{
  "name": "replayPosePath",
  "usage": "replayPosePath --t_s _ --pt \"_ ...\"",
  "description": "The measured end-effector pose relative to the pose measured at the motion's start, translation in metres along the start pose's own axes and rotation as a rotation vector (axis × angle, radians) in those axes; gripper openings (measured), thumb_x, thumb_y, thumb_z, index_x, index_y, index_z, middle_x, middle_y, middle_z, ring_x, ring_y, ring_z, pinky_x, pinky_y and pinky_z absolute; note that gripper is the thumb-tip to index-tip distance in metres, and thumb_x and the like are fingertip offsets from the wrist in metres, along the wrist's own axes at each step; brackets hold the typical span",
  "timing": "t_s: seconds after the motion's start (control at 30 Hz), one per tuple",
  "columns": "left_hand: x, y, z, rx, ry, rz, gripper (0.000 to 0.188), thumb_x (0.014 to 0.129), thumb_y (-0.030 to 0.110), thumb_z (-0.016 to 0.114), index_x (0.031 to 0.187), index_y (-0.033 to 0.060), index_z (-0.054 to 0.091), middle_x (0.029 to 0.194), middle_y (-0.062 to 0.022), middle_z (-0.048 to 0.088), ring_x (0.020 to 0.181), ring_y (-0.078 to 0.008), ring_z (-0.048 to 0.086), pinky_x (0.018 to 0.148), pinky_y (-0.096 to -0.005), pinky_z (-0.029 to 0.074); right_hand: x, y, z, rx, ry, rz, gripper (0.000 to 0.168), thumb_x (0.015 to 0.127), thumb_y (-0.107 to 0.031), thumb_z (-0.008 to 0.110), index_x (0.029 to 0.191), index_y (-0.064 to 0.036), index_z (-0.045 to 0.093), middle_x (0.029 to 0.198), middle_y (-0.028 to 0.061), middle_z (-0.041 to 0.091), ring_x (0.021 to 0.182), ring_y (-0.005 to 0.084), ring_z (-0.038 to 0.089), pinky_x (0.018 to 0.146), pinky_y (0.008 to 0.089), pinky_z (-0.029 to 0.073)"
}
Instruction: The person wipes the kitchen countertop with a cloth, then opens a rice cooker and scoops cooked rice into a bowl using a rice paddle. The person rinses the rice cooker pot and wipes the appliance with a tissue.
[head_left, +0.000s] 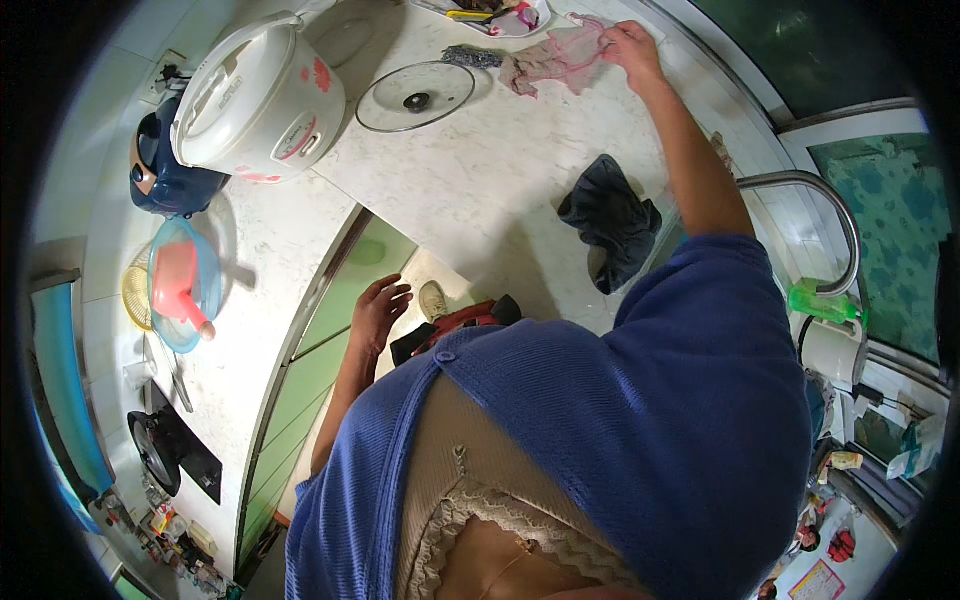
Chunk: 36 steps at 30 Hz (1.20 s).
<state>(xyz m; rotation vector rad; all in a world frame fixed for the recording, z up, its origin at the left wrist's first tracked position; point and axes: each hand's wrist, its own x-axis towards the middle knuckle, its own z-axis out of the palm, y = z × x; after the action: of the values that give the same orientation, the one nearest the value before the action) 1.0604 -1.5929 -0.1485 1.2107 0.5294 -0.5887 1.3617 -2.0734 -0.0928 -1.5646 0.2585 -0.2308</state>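
Note:
My right hand reaches to the far end of the marble-patterned countertop, its fingers closed on one edge of a thin pink mesh cloth. The cloth spreads out leftward, beside a grey metal scouring pad. A round glass lid with a black knob lies just nearer. Closer to me, a crumpled dark cloth rests by the counter's right edge. With nothing in it, my left hand hangs in front of the green cabinet doors, fingers loosely apart.
A white rice cooker stands in the counter's corner beside a dark blue appliance. Further left are a pink dipper in a blue basin and a black gas hob. A tray of utensils sits far back; a curved metal tap rises at right.

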Motion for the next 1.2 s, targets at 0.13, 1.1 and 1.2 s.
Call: replayPosePath --t_s 0.13,1.1,1.2 --pt "0.018 0.013 0.029 0.082 -0.114 0.03 0.033 0.087 0.014 0.048 0.116 -0.0018 0.046 0.101 -0.0147 0.058 0.085 -0.0174 0.057 0.076 -0.0268 0.047 -0.048 -0.053 -0.008 0.15 -0.091 0.052 0.018 0.081 -0.011 0.058 0.096 -0.005 0.052 0.087 0.0042 0.058 0.078 0.0147 0.057 0.068 0.0291 0.047" --pt "0.019 0.098 0.098 0.024 -0.119 0.417 0.018 0.088 0.02 0.054 0.084 0.0041 0.061 0.077 0.0008 0.059 0.074 -0.0088 0.05 0.077 -0.025 0.041 -0.012 0.113 0.119 -0.712 0.169 -0.165 0.03 0.067 -0.029 0.067 0.079 -0.002 0.064 0.073 0.0119 0.064 0.069 0.0226 0.06 0.063 0.0321 0.047" --pt "0.026 0.096 0.088 -0.158 -0.183 0.368 0.017 0.09 0.021 0.049 0.086 0.0064 0.057 0.085 -0.001 0.058 0.078 -0.01 0.051 0.08 -0.0281 0.041 -0.002 0.067 0.081 -0.305 0.228 -0.156 0.017 0.07 -0.016 0.063 0.078 -0.001 0.062 0.072 0.0041 0.06 0.067 0.0126 0.052 0.062 0.0268 0.043"
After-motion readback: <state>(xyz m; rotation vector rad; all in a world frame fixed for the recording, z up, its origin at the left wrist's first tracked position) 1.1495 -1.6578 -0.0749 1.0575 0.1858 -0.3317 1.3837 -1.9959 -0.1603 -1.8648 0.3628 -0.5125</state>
